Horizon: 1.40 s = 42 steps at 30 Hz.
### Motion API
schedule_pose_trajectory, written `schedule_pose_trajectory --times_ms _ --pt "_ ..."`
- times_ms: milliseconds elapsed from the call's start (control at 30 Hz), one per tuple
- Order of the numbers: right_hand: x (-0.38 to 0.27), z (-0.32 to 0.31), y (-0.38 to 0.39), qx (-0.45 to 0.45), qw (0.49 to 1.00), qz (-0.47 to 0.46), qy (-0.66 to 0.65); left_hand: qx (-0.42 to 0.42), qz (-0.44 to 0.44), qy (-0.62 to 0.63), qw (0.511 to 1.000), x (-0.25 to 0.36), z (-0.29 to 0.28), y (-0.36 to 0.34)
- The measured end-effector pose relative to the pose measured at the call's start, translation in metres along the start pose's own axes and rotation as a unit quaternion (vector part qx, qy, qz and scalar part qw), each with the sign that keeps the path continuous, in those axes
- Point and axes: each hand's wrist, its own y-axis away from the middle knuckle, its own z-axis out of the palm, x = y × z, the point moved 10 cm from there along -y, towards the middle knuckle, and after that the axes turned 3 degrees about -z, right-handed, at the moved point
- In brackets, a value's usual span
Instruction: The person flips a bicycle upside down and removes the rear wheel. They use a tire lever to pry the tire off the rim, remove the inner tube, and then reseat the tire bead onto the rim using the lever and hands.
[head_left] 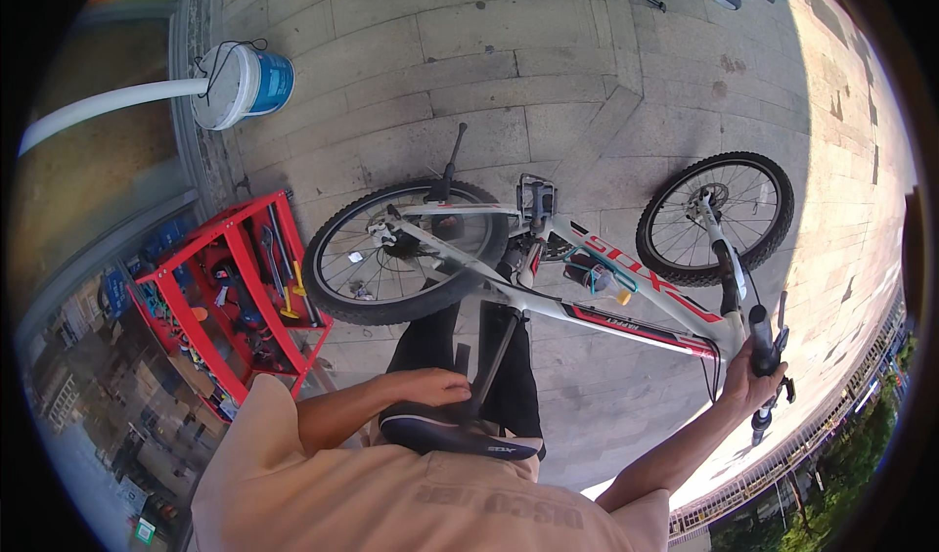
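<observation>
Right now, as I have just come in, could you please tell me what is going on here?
A person is holding a bike outdoors: the right hand grips the handlebar, and the left hand is at the seat, though whether it grips is unclear. Both wheels are on the bike. A red cart with tools is to the left.

Bike frame [553, 308] looks like glossy painted metal, front tire [785, 215] is rough knobby rubber, saddle [440, 433] seems smooth, tool cart [227, 224] looks like shiny metal.
</observation>
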Motion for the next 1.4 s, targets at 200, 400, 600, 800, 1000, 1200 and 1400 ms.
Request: schedule_pose_trajectory --times_ms 200,400,600,800,1000,1200,1400 --pt "-0.051 0.007 -0.085 -0.030 0.981 0.078 -0.174 0.014 -0.048 -0.020 0.999 -0.010 -0.004 -0.009" --pt "-0.105 -0.059 -0.124 0.113 0.983 -0.020 -0.140 0.039 -0.127 0.054 0.990 -0.050 0.016 -0.021" --pt "-0.104 -0.120 -0.130 0.237 0.966 0.004 -0.100 0.074 -0.164 0.138 0.974 -0.087 0.028 -0.024" --pt "-0.061 -0.098 -0.086 0.160 0.978 -0.023 0.136 0.098 -0.180 0.087 0.975 -0.093 0.017 -0.023" --pt "0.015 -0.007 -0.090 -0.094 0.837 -0.011 0.539 0.141 -0.188 0.105 0.966 -0.067 0.006 -0.007" --pt "0.134 0.015 -0.287 -0.267 0.472 -0.057 0.838 0.157 -0.169 0.168 0.958 -0.074 0.017 -0.004" --pt "0.195 -0.072 -0.381 -0.340 0.242 -0.010 0.909 0.146 -0.230 0.233 0.933 -0.101 0.033 0.002"
